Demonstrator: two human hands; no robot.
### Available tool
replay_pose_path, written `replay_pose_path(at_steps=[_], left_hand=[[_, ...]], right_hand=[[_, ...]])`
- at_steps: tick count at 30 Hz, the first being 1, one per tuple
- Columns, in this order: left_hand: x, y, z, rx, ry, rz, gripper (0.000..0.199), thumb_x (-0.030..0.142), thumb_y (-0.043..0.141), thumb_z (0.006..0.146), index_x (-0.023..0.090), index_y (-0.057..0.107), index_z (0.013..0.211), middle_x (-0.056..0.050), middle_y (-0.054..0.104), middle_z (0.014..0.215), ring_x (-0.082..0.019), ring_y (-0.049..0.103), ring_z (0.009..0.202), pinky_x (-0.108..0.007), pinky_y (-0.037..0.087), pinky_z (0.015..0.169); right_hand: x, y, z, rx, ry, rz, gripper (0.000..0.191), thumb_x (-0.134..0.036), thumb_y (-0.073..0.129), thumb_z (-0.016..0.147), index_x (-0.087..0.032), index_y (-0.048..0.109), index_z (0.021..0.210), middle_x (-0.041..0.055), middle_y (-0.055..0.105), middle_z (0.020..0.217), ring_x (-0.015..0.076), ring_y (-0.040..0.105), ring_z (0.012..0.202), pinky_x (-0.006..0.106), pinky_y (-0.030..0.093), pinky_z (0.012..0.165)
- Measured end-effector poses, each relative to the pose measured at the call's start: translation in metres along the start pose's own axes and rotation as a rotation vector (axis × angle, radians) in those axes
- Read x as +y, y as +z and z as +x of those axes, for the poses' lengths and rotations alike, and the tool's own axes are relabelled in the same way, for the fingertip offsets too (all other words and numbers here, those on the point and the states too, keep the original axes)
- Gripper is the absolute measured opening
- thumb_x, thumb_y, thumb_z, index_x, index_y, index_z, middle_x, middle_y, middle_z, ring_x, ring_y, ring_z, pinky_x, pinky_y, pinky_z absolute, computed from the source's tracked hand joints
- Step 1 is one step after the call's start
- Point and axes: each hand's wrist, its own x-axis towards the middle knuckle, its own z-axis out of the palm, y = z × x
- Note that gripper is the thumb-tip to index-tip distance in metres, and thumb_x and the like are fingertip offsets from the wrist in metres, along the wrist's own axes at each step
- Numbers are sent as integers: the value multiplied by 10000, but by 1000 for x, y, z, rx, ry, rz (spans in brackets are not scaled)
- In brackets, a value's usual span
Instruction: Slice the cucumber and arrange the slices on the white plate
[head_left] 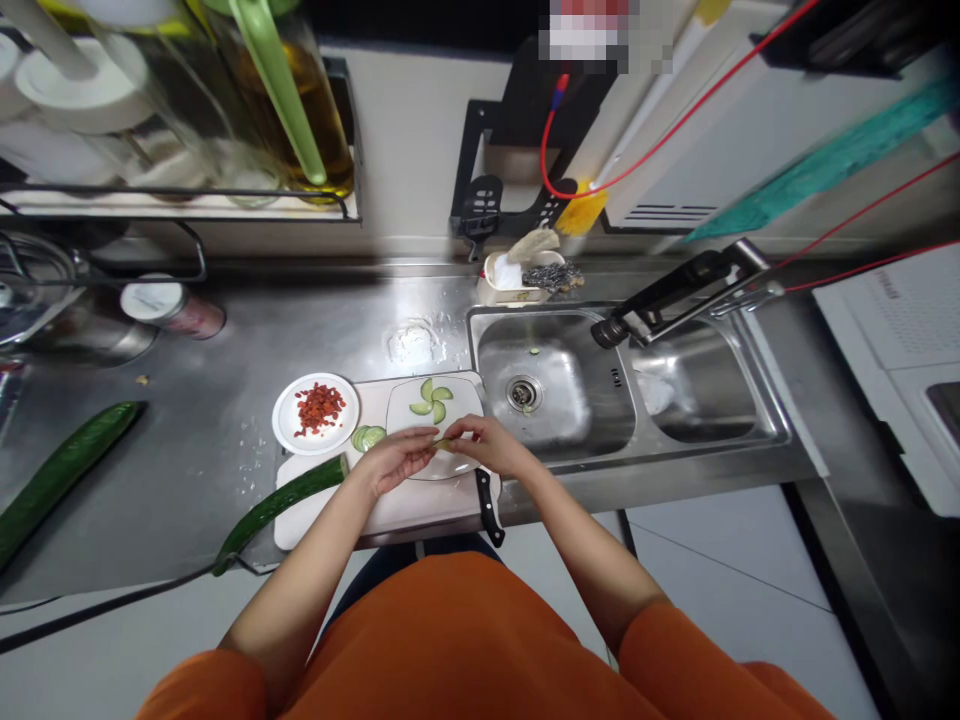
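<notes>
Where the orange shirt (450, 640) fills the near edge, it hides most of the person's legs. Just beyond, a black-handled knife (490, 508) sits at the right end of the cutting board (412, 510), its blade hard to make out. A cut cucumber (289, 500) lies partly across the board's left side, its far tail hanging near the counter's front edge.

Over the square plate (465, 400) the two hands meet. The right hand (491, 445) has its thumb and fingertips pinched together on a small green piece (444, 444) (so covered by fingers that its shape escapes me). The left hand (394, 460) is half open, fingers stretched toward that piece; whether they grip it too, I cannot tell. Past them, curved green slices (430, 400) form a pinwheel on the plate. More slices (367, 438) overlap on the board, partly behind the left hand.

A round plate (285, 425) of red bits (320, 410) stands at the board's far left corner, and another cucumber (67, 470) is cut off at the left. To the right, the tap (652, 300) covers part of the double sink (555, 420). Farther back, an oil bottle (330, 140) is cropped at the top.
</notes>
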Motion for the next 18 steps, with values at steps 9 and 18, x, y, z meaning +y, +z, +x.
replay_pose_path(at_steps=[9, 18], left_hand=[[-9, 17, 16, 205, 193, 126, 229, 127, 749, 625, 126, 640, 826, -30, 684, 708, -124, 653, 647, -249, 541, 666], [-25, 30, 25, 403, 514, 821, 188, 231, 628, 732, 211, 653, 917, 32, 658, 660, -138, 626, 630, -260, 473, 673]], right_hand=[[38, -21, 12, 121, 87, -57, 175, -294, 587, 767, -157, 692, 796, 7, 654, 712, 130, 552, 658, 235, 413, 617], [33, -29, 23, 152, 137, -663, 109, -236, 589, 792, -221, 691, 827, 15, 676, 747, 188, 561, 830, 283, 361, 723]])
